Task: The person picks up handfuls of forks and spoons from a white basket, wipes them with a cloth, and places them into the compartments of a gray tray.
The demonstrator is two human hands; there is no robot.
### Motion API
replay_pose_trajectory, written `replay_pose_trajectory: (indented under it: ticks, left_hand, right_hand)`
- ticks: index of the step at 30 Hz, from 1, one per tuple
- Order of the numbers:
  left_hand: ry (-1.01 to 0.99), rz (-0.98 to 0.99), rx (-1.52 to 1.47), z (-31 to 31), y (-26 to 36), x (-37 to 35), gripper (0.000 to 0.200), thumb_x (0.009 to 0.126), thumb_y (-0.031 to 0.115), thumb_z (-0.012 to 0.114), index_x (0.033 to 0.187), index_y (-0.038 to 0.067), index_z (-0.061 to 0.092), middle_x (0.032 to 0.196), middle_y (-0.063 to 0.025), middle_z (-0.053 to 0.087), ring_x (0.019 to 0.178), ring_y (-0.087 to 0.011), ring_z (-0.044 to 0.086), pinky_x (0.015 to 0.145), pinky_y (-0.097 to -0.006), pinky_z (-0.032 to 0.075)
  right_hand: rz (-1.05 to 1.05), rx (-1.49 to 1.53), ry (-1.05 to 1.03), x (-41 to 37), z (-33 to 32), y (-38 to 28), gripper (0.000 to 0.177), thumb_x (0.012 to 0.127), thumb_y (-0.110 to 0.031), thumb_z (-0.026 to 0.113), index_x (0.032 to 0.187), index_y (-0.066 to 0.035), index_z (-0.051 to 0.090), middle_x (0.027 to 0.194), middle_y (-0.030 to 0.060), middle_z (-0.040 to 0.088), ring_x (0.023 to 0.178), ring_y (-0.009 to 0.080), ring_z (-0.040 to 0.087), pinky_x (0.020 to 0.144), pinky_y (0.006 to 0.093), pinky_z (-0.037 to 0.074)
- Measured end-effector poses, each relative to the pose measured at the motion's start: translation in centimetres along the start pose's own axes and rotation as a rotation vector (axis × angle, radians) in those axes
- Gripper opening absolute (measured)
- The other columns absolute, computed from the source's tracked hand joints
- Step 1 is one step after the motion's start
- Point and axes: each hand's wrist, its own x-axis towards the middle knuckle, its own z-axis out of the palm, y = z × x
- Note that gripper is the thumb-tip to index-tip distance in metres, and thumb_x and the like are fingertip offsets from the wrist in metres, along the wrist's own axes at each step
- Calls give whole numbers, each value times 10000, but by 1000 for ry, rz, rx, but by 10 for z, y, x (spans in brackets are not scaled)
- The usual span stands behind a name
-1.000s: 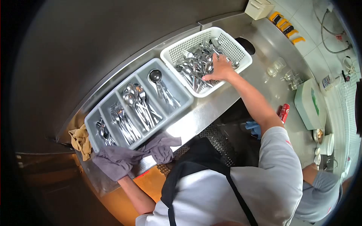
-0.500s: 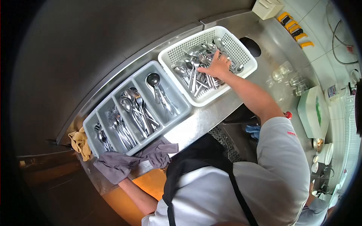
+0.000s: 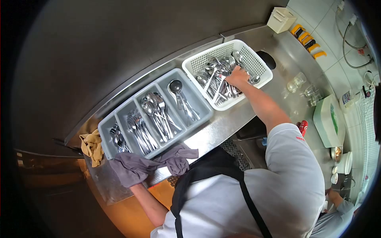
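Note:
My right hand [image 3: 238,78] reaches into a white perforated basket [image 3: 193,63] heaped with loose forks and spoons [image 3: 222,69]. Its fingers are bent down and closed among the cutlery; the exact pieces in them are hard to make out. My left hand is wrapped in a purple-grey cloth [image 3: 133,168], which hides its fingers; only the wrist [image 3: 139,189] shows below. The cloth lies along the near edge of a grey cutlery tray [image 3: 204,112]. Sorted pieces fill its compartments: small spoons [image 3: 118,139], forks [image 3: 141,133], mixed spoons and forks [image 3: 158,115], and a ladle [image 3: 176,86] with other utensils.
The steel counter [image 3: 206,137] carries a tan cloth [image 3: 92,147] at the left, glasses [image 3: 295,82] and a pale green-and-white container [image 3: 330,121] at the right. A red can [image 3: 303,127] stands near my right arm. Another person's arm [image 3: 335,198] shows at lower right.
My right hand has gone from spread fingers over the pile to closed fingers lower in it, and some cutlery has shifted. The camera view has shifted slightly.

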Motion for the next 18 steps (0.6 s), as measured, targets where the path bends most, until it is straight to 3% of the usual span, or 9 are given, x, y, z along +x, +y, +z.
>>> replay_pose_trajectory:
  ticks: [3, 6, 7, 10, 11, 14, 15, 18]
  left_hand:
    - [19, -15, 16, -2, 1, -1, 370, 930, 432, 464, 1059, 92, 532, 947, -47, 567, 845, -203, 555, 718, -332, 495]
    - [43, -44, -6, -14, -1, 6, 381, 922, 450, 469, 1050, 97, 540, 945, -46, 570, 843, -207, 558, 715, -343, 501]
    - [74, -36, 8, -12, -1, 5, 386, 919, 456, 472, 1045, 99, 545, 950, -47, 572, 846, -208, 559, 717, -346, 501]
    - [82, -47, 33, -5, 3, 3, 399, 914, 469, 473, 1043, 100, 552, 963, -52, 576, 856, -213, 560, 726, -354, 502]
    - [73, -59, 38, -5, 3, 1, 403, 913, 472, 472, 1045, 99, 553, 968, -54, 578, 859, -215, 560, 730, -357, 502]
    - [-9, -114, -92, -31, -3, 9, 405, 918, 469, 462, 1051, 98, 555, 982, -61, 582, 871, -225, 560, 752, -369, 500]
    - [9, -109, -80, -34, -3, 10, 406, 919, 469, 461, 1053, 98, 555, 979, -61, 584, 873, -228, 561, 757, -371, 499]
    - [54, -61, -11, -37, -2, 14, 408, 919, 469, 458, 1053, 97, 558, 976, -65, 590, 880, -236, 561, 768, -379, 496]
  right_hand:
    - [60, -58, -40, -10, 2, -10, 1209, 545, -784, 633, 1300, 95, 289, 1289, 259, 403, 1239, 377, 373, 989, 520, 300]
    - [15, -31, -45, -7, 5, -6, 1147, 568, -724, 670, 1287, 94, 310, 1290, 259, 401, 1225, 387, 384, 981, 503, 312]
    - [-43, 16, -23, -2, 6, 1, 1112, 575, -667, 702, 1266, 114, 315, 1262, 267, 424, 1179, 358, 440, 980, 493, 323]
    - [-291, 531, -666, 11, -25, 33, 1122, 563, -637, 725, 1258, 138, 305, 1241, 276, 444, 1158, 334, 476, 997, 488, 322]
    - [-233, 504, -743, 21, -20, 38, 1229, 549, -700, 691, 1287, 175, 243, 1267, 300, 429, 1193, 322, 464, 1019, 491, 305]
    - [-122, 103, -304, -22, -14, 15, 1369, 513, -801, 628, 1381, 123, 112, 1408, 305, 250, 1319, 378, 278, 1062, 560, 160]
    - [-54, 31, -307, -30, -7, 4, 1443, 497, -863, 562, 1403, 86, -38, 1443, 322, 127, 1364, 412, 127, 1064, 595, 58]
    - [69, 67, -211, -51, -6, -20, 1442, 500, -850, 578, 1411, 45, -92, 1454, 329, 39, 1369, 441, 22, 1048, 623, 9]
